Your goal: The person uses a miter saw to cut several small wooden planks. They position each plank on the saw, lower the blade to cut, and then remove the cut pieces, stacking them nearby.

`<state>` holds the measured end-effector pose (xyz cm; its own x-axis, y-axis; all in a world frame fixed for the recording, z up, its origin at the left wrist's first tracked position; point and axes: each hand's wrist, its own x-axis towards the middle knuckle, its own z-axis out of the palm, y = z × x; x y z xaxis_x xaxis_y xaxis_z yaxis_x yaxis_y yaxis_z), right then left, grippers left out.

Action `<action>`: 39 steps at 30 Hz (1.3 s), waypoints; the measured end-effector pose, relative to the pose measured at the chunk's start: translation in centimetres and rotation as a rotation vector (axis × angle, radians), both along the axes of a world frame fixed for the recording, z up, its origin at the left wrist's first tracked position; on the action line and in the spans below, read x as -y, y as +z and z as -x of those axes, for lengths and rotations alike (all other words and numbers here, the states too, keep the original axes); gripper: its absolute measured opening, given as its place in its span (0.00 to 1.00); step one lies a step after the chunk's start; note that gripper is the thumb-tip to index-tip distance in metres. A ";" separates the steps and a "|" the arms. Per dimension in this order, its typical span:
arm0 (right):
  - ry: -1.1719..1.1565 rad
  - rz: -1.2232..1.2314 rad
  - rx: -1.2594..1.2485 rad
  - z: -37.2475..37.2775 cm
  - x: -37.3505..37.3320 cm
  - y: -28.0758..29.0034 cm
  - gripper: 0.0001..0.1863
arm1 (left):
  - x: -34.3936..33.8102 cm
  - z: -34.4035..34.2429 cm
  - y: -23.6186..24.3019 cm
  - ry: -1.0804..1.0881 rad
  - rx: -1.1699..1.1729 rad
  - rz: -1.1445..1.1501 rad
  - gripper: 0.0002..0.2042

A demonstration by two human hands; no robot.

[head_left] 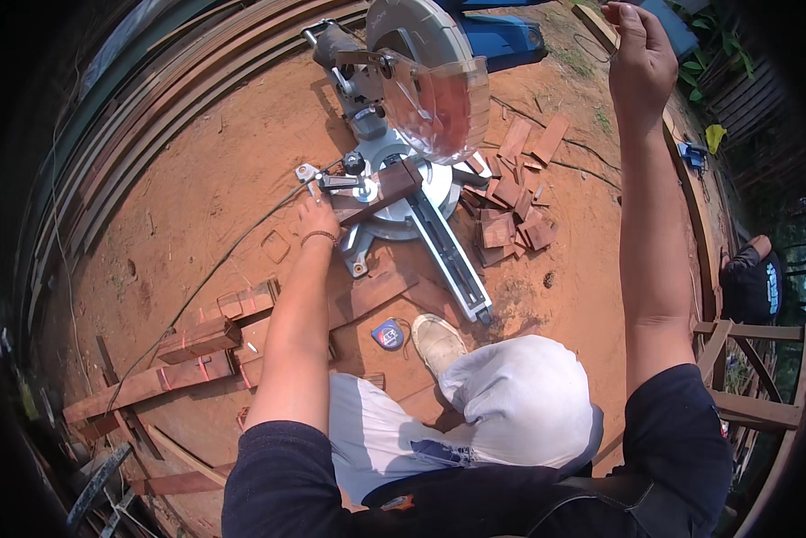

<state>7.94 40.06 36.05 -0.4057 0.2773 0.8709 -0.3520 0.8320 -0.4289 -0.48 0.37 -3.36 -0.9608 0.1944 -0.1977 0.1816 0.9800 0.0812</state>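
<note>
The miter saw (pixel 367 125) stands on the dirt with its clear guard (pixel 439 108) lowered over a red blade. A dark wooden piece (pixel 394 184) lies on its silver turntable (pixel 434 197). My left hand (pixel 318 217) is at the left end of that piece, beside the clamp knob (pixel 306 173); its fingers are curled, and what they grip is unclear. My right hand (pixel 641 58) is raised at the upper right, away from the wood, with bent fingers whose tips are partly hidden; any object within them cannot be made out.
Wood offcuts (pixel 511 206) are heaped right of the saw; stacked boards (pixel 188 359) lie lower left, long planks (pixel 152 72) upper left. A tape measure (pixel 387 334) is by my shoe (pixel 434 345). A cord crosses the dirt. Another person (pixel 748 278) is near a wooden frame (pixel 762 408).
</note>
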 end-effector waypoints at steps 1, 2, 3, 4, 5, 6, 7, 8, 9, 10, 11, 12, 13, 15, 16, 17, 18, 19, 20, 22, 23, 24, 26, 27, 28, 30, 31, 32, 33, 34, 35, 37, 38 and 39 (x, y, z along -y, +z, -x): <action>0.158 0.109 -0.039 -2.6 -1.1 -2.9 0.14 | -0.1 0.2 -0.1 -0.021 -0.029 0.007 0.47; 0.121 0.228 0.016 -5.3 -1.5 -7.2 0.13 | -0.1 0.3 -0.2 -0.030 -0.026 0.023 0.48; 0.138 0.426 0.084 -7.4 -1.3 -12.2 0.10 | -0.1 0.3 -0.3 -0.040 -0.029 0.051 0.48; 0.081 0.578 0.278 -9.2 -0.8 -17.4 0.09 | -0.1 0.4 -0.3 -0.053 -0.042 0.062 0.48; 0.032 0.754 0.534 -10.6 0.3 -22.9 0.09 | -0.2 0.4 -0.3 -0.058 -0.037 0.083 0.48; -0.036 0.749 0.738 -11.0 1.5 -27.9 0.12 | -0.2 0.6 -0.3 -0.088 -0.009 0.140 0.49; 0.030 0.763 0.875 -11.6 2.8 -32.4 0.14 | -0.4 0.7 -0.3 -0.087 0.008 0.143 0.49; 0.016 0.706 1.017 -10.9 4.2 -36.0 0.15 | -0.4 0.9 -0.4 -0.090 0.016 0.152 0.49; 0.135 0.887 1.106 -10.3 5.3 -38.7 0.16 | -0.3 0.9 -0.4 -0.090 0.028 0.166 0.50; 0.149 0.814 1.175 -8.5 6.2 -40.5 0.19 | -0.4 1.0 -0.6 -0.064 0.039 0.162 0.50; 0.186 0.821 1.157 -7.0 7.0 -41.4 0.22 | -0.2 1.1 -0.7 -0.070 0.028 0.178 0.50; 0.189 0.832 1.136 -5.2 7.6 -41.8 0.24 | -0.2 1.1 -0.8 -0.085 0.004 0.188 0.51; 0.158 0.828 1.137 -3.4 8.2 -41.7 0.27 | -0.1 1.1 -1.0 -0.095 0.009 0.199 0.51; 0.128 0.722 1.112 -0.3 9.1 -41.1 0.32 | 0.0 1.3 -1.1 -0.084 0.043 0.183 0.51; 0.110 0.628 1.137 0.9 9.3 -40.7 0.34 | 0.0 1.3 -1.1 -0.094 0.056 0.175 0.51; 0.113 0.596 1.188 1.9 9.6 -40.5 0.36 | -0.2 1.4 -1.0 -0.089 0.061 0.181 0.51; 0.136 0.609 1.227 2.5 9.9 -40.3 0.36 | -0.2 1.4 -0.9 -0.092 0.053 0.188 0.52; 0.144 0.624 1.293 2.9 10.1 -40.2 0.36 | -0.4 1.3 -0.8 -0.085 0.049 0.202 0.52; 0.145 0.664 1.287 3.1 10.3 -40.2 0.36 | -0.6 1.4 -0.6 -0.112 0.089 0.286 0.51; 0.152 0.729 1.243 3.3 10.6 -40.2 0.36 | -0.8 1.3 -0.2 -0.093 0.085 0.267 0.50; 0.146 0.741 1.243 3.3 10.6 -40.2 0.36 | -0.8 1.1 0.0 -0.079 0.090 0.257 0.49; 0.149 0.752 1.233 3.5 10.6 -40.1 0.35 | -0.9 1.0 0.2 -0.084 0.092 0.252 0.48; 0.136 0.771 1.220 3.8 10.6 -39.9 0.34 | -0.9 0.9 0.4 -0.083 0.096 0.241 0.46; 0.122 0.779 1.217 4.0 10.5 -39.9 0.33 | -0.9 0.9 0.4 -0.098 0.099 0.233 0.46; 0.100 0.785 1.207 4.2 10.6 -40.0 0.32 | -0.8 0.9 0.4 -0.102 0.099 0.230 0.46; 0.126 1.060 1.113 4.4 10.8 -40.4 0.28 | -0.6 1.0 0.3 -0.107 0.096 0.240 0.45; 0.127 1.203 1.076 4.5 11.0 -40.7 0.27 | -0.6 1.1 0.1 -0.108 0.095 0.252 0.45; 0.119 1.345 0.970 4.5 11.4 -41.1 0.26 | -0.5 1.1 0.0 -0.103 0.100 0.258 0.45; 0.144 1.384 0.930 4.7 11.6 -41.4 0.27 | -0.5 1.2 -0.1 -0.115 0.081 0.253 0.45; 0.184 1.430 0.904 4.8 12.0 -41.7 0.27 | -0.5 1.2 -0.2 -0.120 0.070 0.244 0.46; 0.191 1.489 0.903 5.0 12.2 -41.8 0.28 | -0.5 1.1 -0.2 -0.110 0.077 0.247 0.46; 0.242 1.507 0.887 5.4 12.3 -41.5 0.25 | -0.6 1.1 -0.1 -0.097 0.087 0.232 0.47; 0.222 1.522 0.893 5.4 11.9 -41.1 0.24 | -0.6 1.1 0.1 -0.082 0.099 0.224 0.48; 0.265 1.564 0.871 5.2 11.4 -40.6 0.25 | -0.6 1.1 0.3 -0.092 0.098 0.201 0.49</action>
